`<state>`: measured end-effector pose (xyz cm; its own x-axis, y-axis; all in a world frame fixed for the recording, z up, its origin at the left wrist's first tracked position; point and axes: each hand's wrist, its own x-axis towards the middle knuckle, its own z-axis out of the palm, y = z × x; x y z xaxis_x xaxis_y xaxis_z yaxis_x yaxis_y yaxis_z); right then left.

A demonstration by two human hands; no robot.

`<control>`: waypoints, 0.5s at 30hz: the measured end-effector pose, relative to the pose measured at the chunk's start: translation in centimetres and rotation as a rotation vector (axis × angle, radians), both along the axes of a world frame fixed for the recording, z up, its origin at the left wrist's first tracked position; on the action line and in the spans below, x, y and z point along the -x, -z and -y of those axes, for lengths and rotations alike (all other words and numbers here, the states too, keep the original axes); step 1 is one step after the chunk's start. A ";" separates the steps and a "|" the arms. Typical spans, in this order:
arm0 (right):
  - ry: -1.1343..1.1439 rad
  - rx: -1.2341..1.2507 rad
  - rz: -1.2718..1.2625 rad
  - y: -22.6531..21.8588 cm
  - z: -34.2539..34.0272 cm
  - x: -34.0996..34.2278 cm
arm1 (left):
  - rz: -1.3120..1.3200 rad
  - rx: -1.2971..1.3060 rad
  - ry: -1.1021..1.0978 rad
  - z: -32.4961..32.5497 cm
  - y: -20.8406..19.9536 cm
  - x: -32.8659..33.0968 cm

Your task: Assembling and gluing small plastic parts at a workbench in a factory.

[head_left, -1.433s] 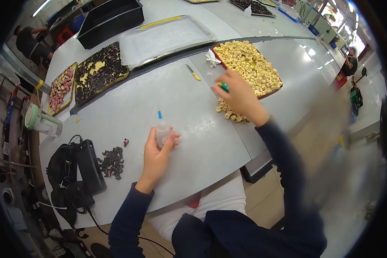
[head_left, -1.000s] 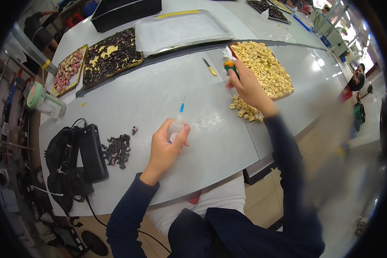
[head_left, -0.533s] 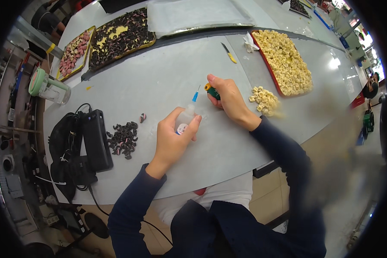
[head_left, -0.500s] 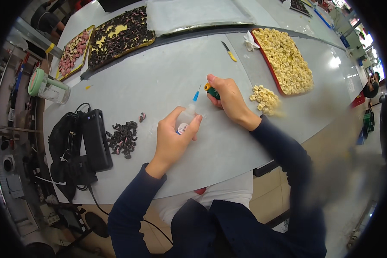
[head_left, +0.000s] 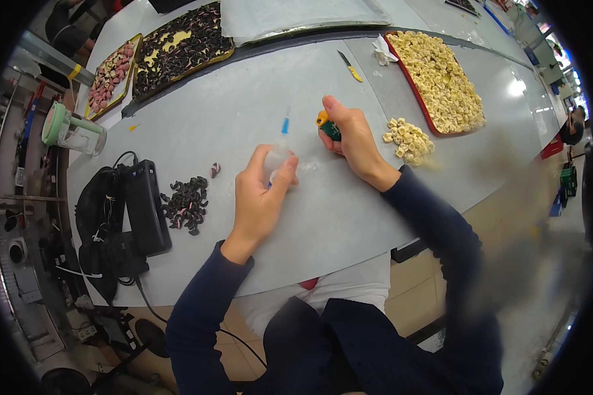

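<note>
My left hand (head_left: 255,201) is wrapped round a small translucent squeeze bottle (head_left: 277,160), held upright above the table. A blue needle tip (head_left: 285,125) tops the bottle and points away from me. To its right, my right hand (head_left: 357,145) grips a green lighter (head_left: 331,130) with an orange-yellow top, its thumb raised just above that top. I make out no flame. The needle and the lighter are apart. Left of my left hand lies a loose pile of small black-and-pink pieces (head_left: 186,204); right of my right hand is a pile of cream-coloured pieces (head_left: 408,140).
A red tray (head_left: 412,91) full of cream pieces lies at the far right, near a yellow-handled knife (head_left: 354,72). Yellow trays of dark and pink pieces line the far left. A black power bank (head_left: 147,207), cables and a green-lidded jar (head_left: 79,135) stand left.
My left hand has moved the bottle leftward and a little away from me, widening the gap between needle and lighter. My right hand still grips the lighter and has shifted slightly.
</note>
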<state>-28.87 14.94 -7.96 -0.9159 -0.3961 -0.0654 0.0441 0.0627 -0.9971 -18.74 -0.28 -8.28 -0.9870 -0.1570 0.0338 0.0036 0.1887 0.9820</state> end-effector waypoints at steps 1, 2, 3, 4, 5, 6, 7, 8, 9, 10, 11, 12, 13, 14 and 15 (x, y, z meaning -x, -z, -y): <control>-0.038 -0.013 0.002 0.1 -0.1 0.0 | 0.000 0.001 0.000 0.1 0.0 -0.1; -0.076 -0.028 0.001 -0.1 -0.2 0.0 | 0.020 0.040 0.022 0.2 -0.1 -0.3; -0.075 -0.028 -0.001 0.0 -0.2 0.1 | 0.039 0.080 0.043 0.2 -0.2 -0.4; -0.075 -0.029 -0.009 0.2 -0.2 0.2 | 0.038 0.079 0.043 0.2 -0.2 -0.4; -0.074 -0.031 -0.015 0.3 -0.2 0.2 | 0.046 0.057 0.049 0.2 -0.2 -0.4; -0.074 -0.031 -0.015 0.2 -0.1 0.1 | 0.055 0.034 0.054 0.2 -0.2 -0.4; -0.055 -0.016 -0.011 0.1 0.1 -0.1 | 0.056 0.033 0.054 0.2 -0.2 -0.4; -0.036 0.000 -0.007 0.1 0.2 -0.1 | 0.051 0.021 0.056 0.1 -0.3 -0.4; -0.036 -0.001 -0.006 0.2 0.1 -0.1 | 0.047 0.008 0.058 0.1 -0.3 -0.4; -0.054 -0.003 -0.024 0.4 0.0 0.0 | 0.048 0.007 0.057 0.1 -0.3 -0.3; -0.071 -0.005 -0.042 0.5 0.0 0.1 | 0.055 0.008 0.056 0.2 -0.2 -0.3; -0.071 -0.006 -0.041 0.4 0.0 0.1 | 0.062 0.008 0.055 0.2 -0.2 -0.3; -0.066 -0.003 -0.034 0.3 0.0 0.0 | 0.063 0.006 0.055 0.2 -0.2 -0.3; -0.061 0.001 -0.025 0.3 0.1 0.0 | 0.075 0.021 0.051 0.2 -0.3 -0.2; -0.062 0.001 -0.024 0.4 0.1 0.0 | 0.087 0.035 0.048 0.3 -0.3 -0.3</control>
<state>-28.90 14.84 -8.34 -0.8908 -0.4524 -0.0432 0.0163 0.0632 -0.9979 -18.48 -0.53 -7.99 -0.9928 -0.1100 -0.0477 -0.0716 0.2249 0.9717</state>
